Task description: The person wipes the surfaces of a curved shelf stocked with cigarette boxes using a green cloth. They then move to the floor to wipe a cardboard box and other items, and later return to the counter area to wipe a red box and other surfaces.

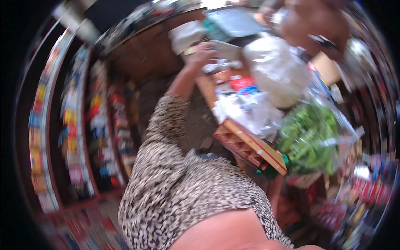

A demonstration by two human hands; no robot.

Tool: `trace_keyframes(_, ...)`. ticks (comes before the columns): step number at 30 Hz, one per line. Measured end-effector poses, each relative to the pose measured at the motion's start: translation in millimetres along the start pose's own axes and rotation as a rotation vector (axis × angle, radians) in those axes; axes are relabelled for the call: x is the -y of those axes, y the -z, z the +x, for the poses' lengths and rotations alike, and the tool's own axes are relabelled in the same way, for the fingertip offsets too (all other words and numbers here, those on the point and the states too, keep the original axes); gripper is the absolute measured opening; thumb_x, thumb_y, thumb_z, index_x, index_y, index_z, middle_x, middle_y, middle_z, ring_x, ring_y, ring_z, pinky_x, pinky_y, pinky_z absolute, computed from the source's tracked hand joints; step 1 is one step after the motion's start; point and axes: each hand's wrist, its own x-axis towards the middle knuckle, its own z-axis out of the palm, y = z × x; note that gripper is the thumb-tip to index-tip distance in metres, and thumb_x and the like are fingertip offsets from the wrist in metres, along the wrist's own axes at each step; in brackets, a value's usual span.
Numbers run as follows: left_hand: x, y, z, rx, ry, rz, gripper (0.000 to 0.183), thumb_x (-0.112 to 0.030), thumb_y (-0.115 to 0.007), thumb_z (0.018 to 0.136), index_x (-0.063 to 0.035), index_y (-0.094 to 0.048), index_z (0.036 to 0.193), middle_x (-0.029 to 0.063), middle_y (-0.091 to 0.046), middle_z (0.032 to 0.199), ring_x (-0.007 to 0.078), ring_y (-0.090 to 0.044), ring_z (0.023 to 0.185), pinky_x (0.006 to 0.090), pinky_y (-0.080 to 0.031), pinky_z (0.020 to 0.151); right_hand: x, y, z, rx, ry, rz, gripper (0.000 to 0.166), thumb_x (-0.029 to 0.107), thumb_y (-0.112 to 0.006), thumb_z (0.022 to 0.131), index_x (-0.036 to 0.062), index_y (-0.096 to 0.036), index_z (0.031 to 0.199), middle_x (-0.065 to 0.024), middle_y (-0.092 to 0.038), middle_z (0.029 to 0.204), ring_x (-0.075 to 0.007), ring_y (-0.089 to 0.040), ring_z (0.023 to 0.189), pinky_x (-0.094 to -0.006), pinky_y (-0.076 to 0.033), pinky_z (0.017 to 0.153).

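Note:
My left hand (203, 53), blurred, reaches out over the far part of a counter; a gold-coloured band is at its wrist. It is at the edge of a pale flat panel (225, 50), and its grip is unclear. Close to my body, my right forearm (275, 190) leads up behind a tilted red-brown and yellow carton (247, 145). Most of the right hand is hidden there, but it appears to hold the carton's near end. Something green (271, 172) shows beside the carton at that hand. A clear plastic bag of green leafy vegetables (309, 137) lies just right of it.
A large translucent bag (276, 72) with pale contents stands on the counter beside thin white plastic bags (247, 109). Beyond are a white bundle (187, 34) and a light-blue flat lid or tray (234, 22). Another person (315, 28) is at upper right. Stocked shelves (73, 125) line the left.

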Motion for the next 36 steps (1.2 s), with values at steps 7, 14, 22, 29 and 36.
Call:
trace_keyframes(7, 91, 35, -80, -0.236, 0.181, 0.105, 0.027, -0.013, -0.069, 0.085, 0.0051, -0.057, 0.101, 0.0139, -0.065, 0.091, 0.0199, -0.068, 0.070, 0.0294, -0.057, 0.053, -6, -26, 1, -0.054, -0.127, 0.053, 0.054, 0.045, -0.056, 0.093, 0.0110, -0.050, 0.134, -0.0114, -0.061, 0.124, -0.0284, -0.062, 0.109, -0.0488, -0.057, 0.082)
trace_keyframes(14, 152, 57, 0, -0.150, 0.471, -0.270, 0.020, -0.011, -0.058, 0.091, 0.0054, -0.062, 0.102, 0.0166, -0.067, 0.094, 0.0273, -0.070, 0.075, 0.0374, -0.061, 0.055, -8, -56, 19, -0.097, -0.130, 0.087, 0.054, 0.045, -0.057, 0.092, 0.0105, -0.051, 0.133, -0.0113, -0.061, 0.124, -0.0279, -0.062, 0.109, -0.0478, -0.056, 0.083)
trace_keyframes(22, 103, -18, 280, -0.147, 0.318, -0.500, 0.030, -0.016, -0.060, 0.094, 0.0083, -0.056, 0.111, 0.0197, -0.059, 0.110, 0.0317, -0.064, 0.092, 0.0411, -0.061, 0.067, -2, -90, 20, -0.228, -0.113, 0.076, 0.054, 0.044, -0.058, 0.092, 0.0099, -0.051, 0.133, -0.0113, -0.061, 0.124, -0.0272, -0.062, 0.109, -0.0467, -0.056, 0.085)
trace_keyframes(29, 138, 45, 288, -0.298, 0.193, -0.059, 0.042, -0.017, -0.067, 0.086, 0.0037, -0.057, 0.121, 0.0146, -0.061, 0.113, 0.0229, -0.063, 0.092, 0.0345, -0.056, 0.070, 1, -118, 45, -0.229, -0.143, 0.048, 0.054, 0.043, -0.059, 0.091, 0.0093, -0.051, 0.132, -0.0113, -0.061, 0.123, -0.0267, -0.062, 0.109, -0.0458, -0.055, 0.086)
trace_keyframes(36, 159, 203, -24, -0.634, -0.033, 0.692, 0.027, -0.015, -0.062, 0.082, -0.0022, -0.065, 0.105, 0.0175, -0.066, 0.103, 0.0334, -0.065, 0.095, 0.0419, -0.051, 0.087, -9, -123, 81, -0.104, -0.205, -0.053, 0.054, 0.042, -0.060, 0.091, 0.0088, -0.052, 0.132, -0.0112, -0.061, 0.123, -0.0261, -0.062, 0.109, -0.0449, -0.055, 0.087)
